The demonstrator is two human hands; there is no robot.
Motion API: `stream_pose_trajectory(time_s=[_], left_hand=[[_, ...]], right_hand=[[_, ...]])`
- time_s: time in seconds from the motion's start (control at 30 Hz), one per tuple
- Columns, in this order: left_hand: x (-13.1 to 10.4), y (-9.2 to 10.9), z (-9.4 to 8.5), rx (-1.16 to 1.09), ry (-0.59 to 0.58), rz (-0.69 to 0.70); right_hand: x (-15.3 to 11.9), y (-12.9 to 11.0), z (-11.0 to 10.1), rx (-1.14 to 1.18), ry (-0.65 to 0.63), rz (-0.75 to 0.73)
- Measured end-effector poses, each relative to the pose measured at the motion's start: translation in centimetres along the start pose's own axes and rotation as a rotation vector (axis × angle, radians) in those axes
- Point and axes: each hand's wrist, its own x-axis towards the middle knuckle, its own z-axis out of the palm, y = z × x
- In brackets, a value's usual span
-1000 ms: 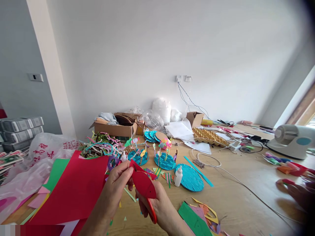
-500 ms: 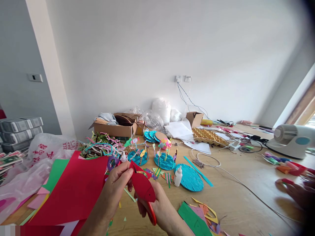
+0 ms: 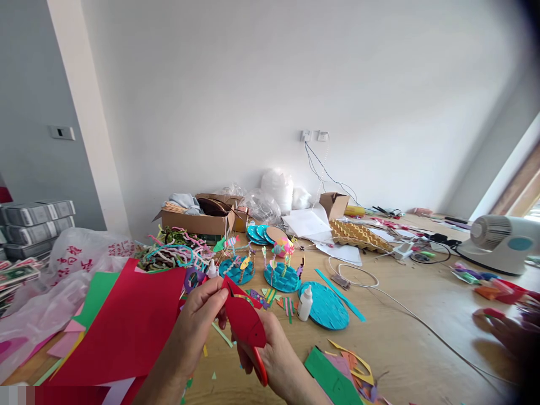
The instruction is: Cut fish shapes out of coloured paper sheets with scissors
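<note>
Pinched in my left hand (image 3: 206,304) is the upper left end of a piece of red paper (image 3: 245,323), cut partly into a fish shape with a small drawn eye at its lower right. My right hand (image 3: 270,349) is closed around red-handled scissors (image 3: 260,367) beneath the paper; the blades are mostly hidden behind it. A white glue bottle (image 3: 304,304) stands just right of my hands, by a blue round disc (image 3: 327,306). Small striped paper fish (image 3: 287,305) lie behind my right hand. Large red paper sheets (image 3: 126,332) lie left of my left forearm.
Paper scraps (image 3: 337,377) lie at the front right. Decorated blue discs (image 3: 282,277) stand behind my hands. A white cable (image 3: 417,315) crosses the table. At right are a fan (image 3: 498,242) and another person's hand (image 3: 500,332). A cardboard box (image 3: 196,220) sits by the wall.
Almost nothing differs. The red paper and both hands hold nearly the same position, and the view has shifted very slightly.
</note>
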Motion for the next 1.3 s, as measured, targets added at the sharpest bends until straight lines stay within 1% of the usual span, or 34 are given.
stream_pose_trajectory(time_s=[0.17,0.33,0.4,0.57,0.7,0.87,1.0,1.17,1.3], left_hand=[[0.1,-0.1,0.0,0.014,0.010,0.014],[0.2,-0.4,0.2,0.022,0.122,0.075],[0.3,-0.5,0.1,0.046,0.137,0.092],[0.5,-0.9,-0.2,0.070,0.089,0.088],[0.4,-1.3,-0.5,0.037,0.111,0.083],[0.5,-1.6,-0.6,-0.007,0.060,0.063],[0.5,-1.6,-0.5,0.008,0.041,0.067],[0.2,-1.2,-0.3,0.051,-0.003,0.039],[0.2,-1.1,-0.3,0.066,-0.008,0.027]], right_hand=[[-0.1,0.3,0.0,0.018,-0.002,-0.005],[-0.3,-0.3,0.1,0.029,-0.006,-0.029],[-0.3,-0.8,0.2,0.004,-0.012,-0.015],[-0.3,-1.7,0.4,-0.021,-0.010,0.013],[-0.3,-1.7,0.4,-0.023,-0.022,-0.001],[-0.4,-1.4,0.3,0.002,-0.035,-0.012],[-0.3,-1.5,0.4,0.014,-0.029,-0.004],[-0.1,-1.3,0.4,0.022,0.002,-0.026],[-0.1,-1.2,0.5,0.025,-0.002,-0.024]])
